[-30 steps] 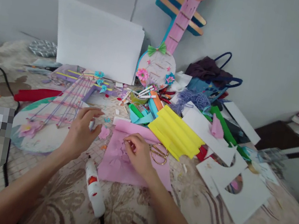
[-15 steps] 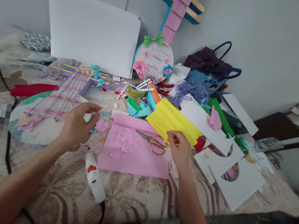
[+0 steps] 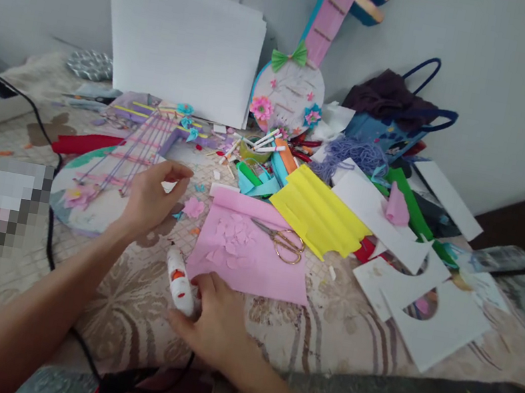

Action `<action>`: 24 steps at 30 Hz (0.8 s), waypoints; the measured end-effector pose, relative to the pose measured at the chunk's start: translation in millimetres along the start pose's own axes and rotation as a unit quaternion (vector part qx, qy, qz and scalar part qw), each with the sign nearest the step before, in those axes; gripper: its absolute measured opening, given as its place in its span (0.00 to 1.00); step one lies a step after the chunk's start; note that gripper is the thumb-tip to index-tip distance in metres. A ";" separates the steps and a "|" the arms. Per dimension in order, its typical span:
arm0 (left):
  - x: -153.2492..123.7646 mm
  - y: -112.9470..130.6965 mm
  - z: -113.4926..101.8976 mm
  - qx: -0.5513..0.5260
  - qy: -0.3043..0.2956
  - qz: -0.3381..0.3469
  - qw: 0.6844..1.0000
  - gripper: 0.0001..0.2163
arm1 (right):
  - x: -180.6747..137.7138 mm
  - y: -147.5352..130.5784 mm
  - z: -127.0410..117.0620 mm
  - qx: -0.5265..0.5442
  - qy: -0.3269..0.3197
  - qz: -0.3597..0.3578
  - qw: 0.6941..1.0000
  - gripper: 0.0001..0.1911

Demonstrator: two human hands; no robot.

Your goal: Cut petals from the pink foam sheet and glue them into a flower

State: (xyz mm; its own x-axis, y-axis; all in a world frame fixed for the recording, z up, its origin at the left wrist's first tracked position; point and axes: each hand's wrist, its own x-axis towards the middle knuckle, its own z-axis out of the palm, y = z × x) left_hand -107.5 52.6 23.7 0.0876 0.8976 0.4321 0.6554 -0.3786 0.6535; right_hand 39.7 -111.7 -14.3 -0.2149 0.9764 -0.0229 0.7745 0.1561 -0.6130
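Note:
My right hand (image 3: 213, 318) lies at the near edge of the patterned cloth, its fingers closing round the rear of a white glue gun (image 3: 179, 282) with red marks. My left hand (image 3: 154, 194) hovers above the cloth, thumb and fingers pinched on a small white piece I cannot make out. Beside it lies a small pink paper flower (image 3: 193, 207). A pink sheet (image 3: 248, 248) with cut pink petals on it lies between the hands. Gold-handled scissors (image 3: 282, 241) rest on its far right corner.
A round craft board with purple strings (image 3: 102, 185) lies left of my left hand. Folded yellow paper (image 3: 320, 213), white card cut-outs (image 3: 422, 299), green and blue scraps and a blue bag (image 3: 390, 134) crowd the right. White sheets (image 3: 182, 43) lean on the wall. A black cable (image 3: 52, 220) runs along the left.
My right hand has drawn back from the yellow paper and scissors to the near edge and taken hold of the glue gun. The left hand stays pinched in place. The view shifted slightly.

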 end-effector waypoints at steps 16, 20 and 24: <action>5.9 -4.4 -13.8 -0.027 0.001 -0.015 1.000 0.10 | 11.7 53.4 -75.0 0.088 -0.032 -0.028 0.995 0.11; 7.2 -10.4 -16.7 -0.036 0.006 -0.019 0.999 0.11 | 3.1 8.6 -27.5 0.033 -0.069 -0.053 0.996 0.23; 4.8 -15.6 -26.0 -0.031 0.015 -0.025 0.999 0.11 | 3.9 -1.6 -9.2 0.007 -0.058 -0.048 0.997 0.08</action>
State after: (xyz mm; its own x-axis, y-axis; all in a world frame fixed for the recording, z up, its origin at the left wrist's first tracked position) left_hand -136.8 56.9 31.8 0.0331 0.9092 0.4150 0.6102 -0.3472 0.7121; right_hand 43.1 -106.7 -6.2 -0.3549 0.9333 -0.0541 0.7392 0.2447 -0.6274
